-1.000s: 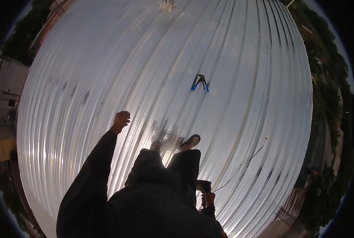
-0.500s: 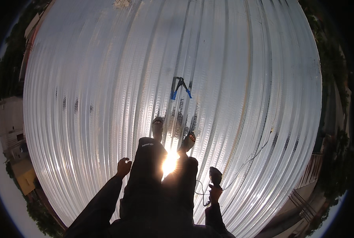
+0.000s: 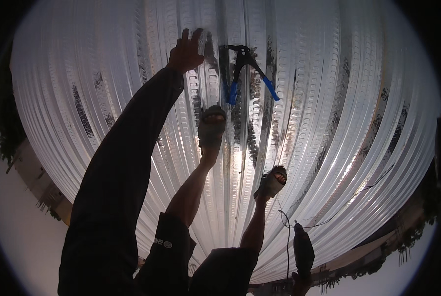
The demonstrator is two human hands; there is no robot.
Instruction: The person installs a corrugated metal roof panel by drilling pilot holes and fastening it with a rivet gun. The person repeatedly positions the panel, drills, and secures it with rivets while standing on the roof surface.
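Observation:
With fingers spread, my left hand (image 3: 186, 53) reaches far forward over the ribbed metal roof sheet (image 3: 324, 84); whether its fingertips touch the metal I cannot tell. Just to its right lies a black two-handled tool with blue grips, like a hand riveter (image 3: 245, 61), its handles apart and pointing back toward me. Low on the right, my right hand (image 3: 301, 285) is closed round the rear of a dark power drill (image 3: 304, 251), whose bit end points forward. Much of that hand is dark and cut off by the lower edge.
My sandalled left foot (image 3: 212, 123) and right foot (image 3: 271, 182) stand on the ribs behind the riveter. A thin cable (image 3: 288, 241) runs near the drill and trails off right across the sheet. Beyond the roof edges are trees (image 3: 5, 128) and buildings (image 3: 40, 180).
My left hand has swung from beside my leg far forward, close to the riveter. I have bent lower, so the riveter looks larger. The drill stays in my right hand, now farther right and lower.

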